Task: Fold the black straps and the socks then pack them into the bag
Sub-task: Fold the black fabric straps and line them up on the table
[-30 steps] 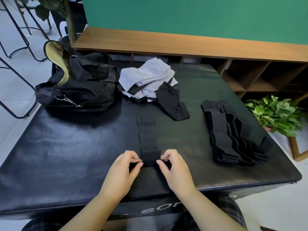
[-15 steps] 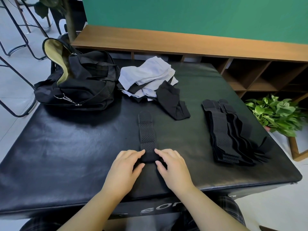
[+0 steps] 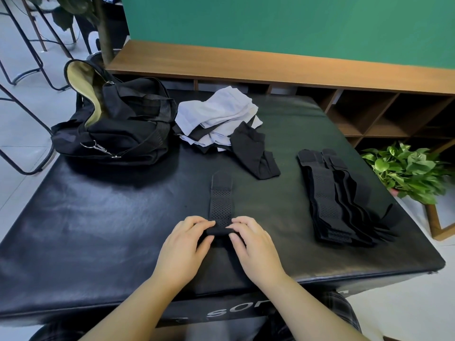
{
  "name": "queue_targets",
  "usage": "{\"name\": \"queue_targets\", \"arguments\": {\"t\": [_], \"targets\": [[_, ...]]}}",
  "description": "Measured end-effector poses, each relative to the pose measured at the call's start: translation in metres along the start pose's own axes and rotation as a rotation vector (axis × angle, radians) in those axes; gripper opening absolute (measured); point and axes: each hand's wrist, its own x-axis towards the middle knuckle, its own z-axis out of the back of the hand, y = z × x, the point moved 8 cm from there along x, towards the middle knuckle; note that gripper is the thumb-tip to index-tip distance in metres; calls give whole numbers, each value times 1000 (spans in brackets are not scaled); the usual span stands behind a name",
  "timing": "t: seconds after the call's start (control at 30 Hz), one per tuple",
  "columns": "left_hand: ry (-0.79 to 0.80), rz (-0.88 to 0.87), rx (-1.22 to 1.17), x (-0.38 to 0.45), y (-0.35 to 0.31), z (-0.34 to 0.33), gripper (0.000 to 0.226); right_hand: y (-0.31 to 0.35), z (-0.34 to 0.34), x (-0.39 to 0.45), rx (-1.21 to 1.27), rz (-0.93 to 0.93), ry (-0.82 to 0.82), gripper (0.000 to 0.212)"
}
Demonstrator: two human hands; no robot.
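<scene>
Right now both hands sit at the near end of one black strap [image 3: 220,205] lying lengthwise in the middle of the black padded table [image 3: 98,217]. Left hand [image 3: 186,244] – fingers curled over the rolled near end, thumb under it, gripping the roll from the left. Right hand [image 3: 251,242] – same on the right side, fingertips on top of the roll, thumb tucked toward it. The rolled part is a short dark bundle between the two hands; the rest of the strap runs flat away from the person, perforated mesh section then a plain tab at the far end.

Stack of black straps [image 3: 337,200] lies on the right side of the table, well apart from the hands, ends fanned toward the near right corner. Pile of socks [image 3: 219,116] at the far centre – white ones heaped, a black sock [image 3: 254,153] trailing off toward the middle. Black bag [image 3: 118,126] at the far left, touching or just beside the sock pile, top flap open showing a pale lining, metal clip on its front.

Wooden shelf unit [image 3: 270,67] behind the table, green wall [image 3: 295,23] above it, potted green plant [image 3: 408,168] on the floor at right.
</scene>
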Motion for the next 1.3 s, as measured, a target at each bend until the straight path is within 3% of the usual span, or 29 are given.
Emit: {"name": "queue_targets", "arguments": {"t": [0.13, 0.3, 0.43, 0.63, 0.83, 1.3], "targets": [[-24, 68, -126, -5, 4, 5, 29, -3, 3, -3, 44, -41, 27, 56], [-66, 120, -300, -12, 5, 9, 31, -5, 8, -10, 140, -119, -6, 54], [-67, 194, -357, -13, 12, 5, 21, -12, 6, -10, 198, -193, 6, 20], [-17, 163, -216, -12, 8, 3, 17, -11, 4, -9, 160, -186, -18, 26], [42, 79, -92, -6, 3, -2, 32, -7, 4, -6, 98, -144, -20, 27], [57, 23, -35, -1, -5, -1, 38, -4, 0, -3, 28, -90, 54, 44]]}}
